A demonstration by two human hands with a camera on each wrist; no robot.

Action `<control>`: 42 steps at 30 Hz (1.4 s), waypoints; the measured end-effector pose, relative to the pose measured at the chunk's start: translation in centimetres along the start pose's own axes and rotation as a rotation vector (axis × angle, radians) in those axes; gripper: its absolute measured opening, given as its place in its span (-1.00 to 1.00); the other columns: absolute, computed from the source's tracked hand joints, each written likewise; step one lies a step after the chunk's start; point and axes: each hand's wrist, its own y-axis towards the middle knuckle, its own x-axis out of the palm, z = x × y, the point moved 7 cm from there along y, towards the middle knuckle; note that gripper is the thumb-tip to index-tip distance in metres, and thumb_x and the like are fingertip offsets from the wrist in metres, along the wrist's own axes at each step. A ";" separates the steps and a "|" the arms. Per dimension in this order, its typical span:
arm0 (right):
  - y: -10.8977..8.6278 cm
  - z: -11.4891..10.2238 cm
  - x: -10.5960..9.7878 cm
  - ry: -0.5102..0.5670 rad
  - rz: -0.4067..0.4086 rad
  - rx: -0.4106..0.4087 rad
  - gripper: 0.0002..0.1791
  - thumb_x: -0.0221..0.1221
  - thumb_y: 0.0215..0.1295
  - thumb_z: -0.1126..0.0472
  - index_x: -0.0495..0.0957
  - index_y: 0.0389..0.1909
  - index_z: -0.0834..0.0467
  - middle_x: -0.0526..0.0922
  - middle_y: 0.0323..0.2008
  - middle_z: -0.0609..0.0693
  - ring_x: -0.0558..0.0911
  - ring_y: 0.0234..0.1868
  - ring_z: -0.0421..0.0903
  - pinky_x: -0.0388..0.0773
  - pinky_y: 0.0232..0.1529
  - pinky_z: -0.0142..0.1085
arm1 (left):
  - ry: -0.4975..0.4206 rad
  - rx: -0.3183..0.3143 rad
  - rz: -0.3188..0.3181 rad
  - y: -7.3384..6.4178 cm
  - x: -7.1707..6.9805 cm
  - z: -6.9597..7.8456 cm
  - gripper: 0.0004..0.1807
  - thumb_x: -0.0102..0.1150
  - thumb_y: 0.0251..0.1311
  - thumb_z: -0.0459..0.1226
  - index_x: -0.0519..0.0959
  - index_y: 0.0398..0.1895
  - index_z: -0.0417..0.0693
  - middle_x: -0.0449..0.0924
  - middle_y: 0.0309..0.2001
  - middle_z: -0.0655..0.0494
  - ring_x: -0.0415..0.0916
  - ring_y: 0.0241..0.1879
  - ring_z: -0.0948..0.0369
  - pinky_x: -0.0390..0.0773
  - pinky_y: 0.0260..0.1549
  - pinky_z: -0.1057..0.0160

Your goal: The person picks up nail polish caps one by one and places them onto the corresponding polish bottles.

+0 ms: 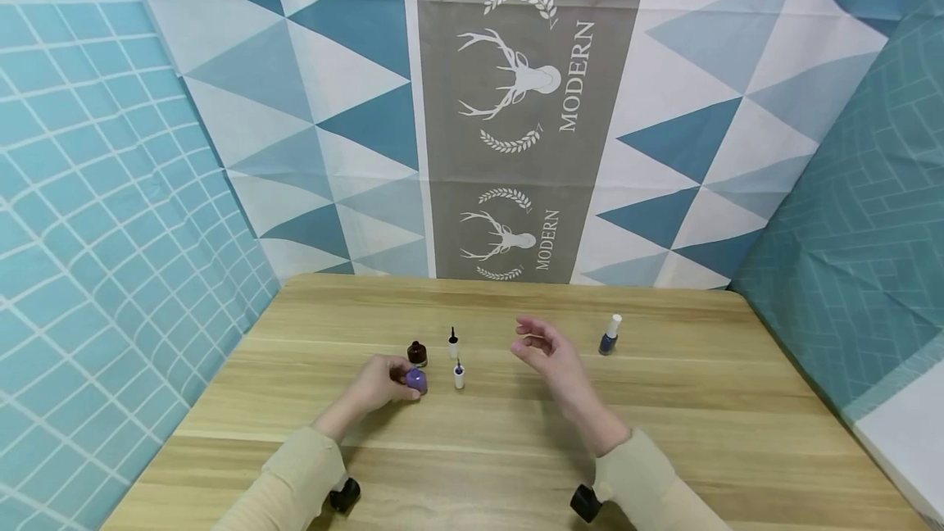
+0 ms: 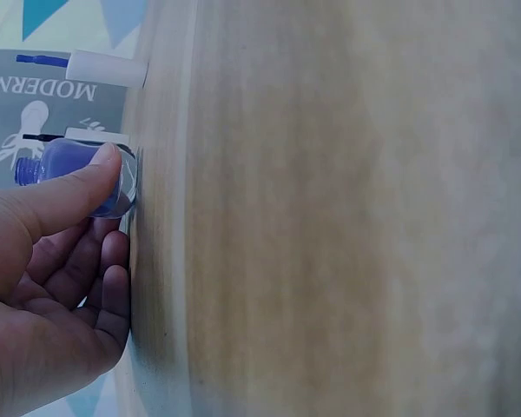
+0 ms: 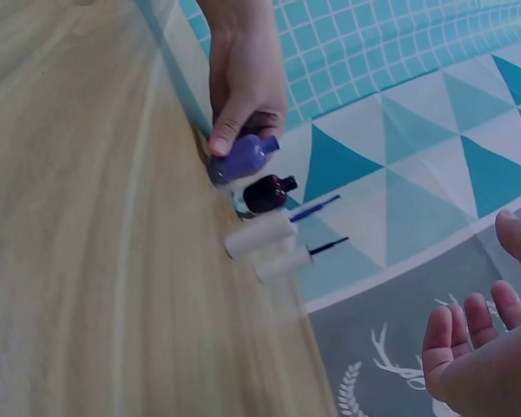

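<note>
Clock directions are read from the head view, with 12 pointing away from the person. The left hand (image 1: 378,384) grips a purple bottle (image 1: 417,383) between thumb (image 2: 91,182) and fingers, on the left side of the table (image 1: 516,449); whether its base touches the wood cannot be told. The bottle is uncapped, long axis upright, neck up. The right hand (image 1: 555,356) is raised, fingers (image 3: 480,321) loosely bent and grasping nothing. The governing relation is judged to be that between these free fingers and the nearer white cap (image 1: 460,379), which stands at 8 o'clock from them with its blue brush (image 3: 317,208) up, and at 3 o'clock from the purple bottle. A farther white cap (image 1: 453,347), black brush (image 3: 329,247) up, stands near it at 12 o'clock; both caps lie between the hands and call for care against tipping. A dark bottle (image 1: 418,355), also uncapped, stands upright just beside the purple one at 12 o'clock, close to the left fingers. A blue bottle (image 1: 608,343) with its white top (image 1: 614,324) on stands at 3 o'clock from the right hand, the nearer of the two.
</note>
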 end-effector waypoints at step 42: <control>1.1 6.3 7.9 -0.164 -0.295 0.106 -0.53 0.31 0.05 0.40 0.49 0.05 0.32 0.60 -0.11 0.16 0.54 -0.17 -0.08 0.50 -0.16 -0.35 | -0.001 0.024 0.010 0.2 0.0 0.0 -0.68 0.48 -0.25 -0.39 0.64 -0.31 -0.18 0.60 -0.41 0.11 0.47 -0.36 0.22 0.48 -0.34 0.27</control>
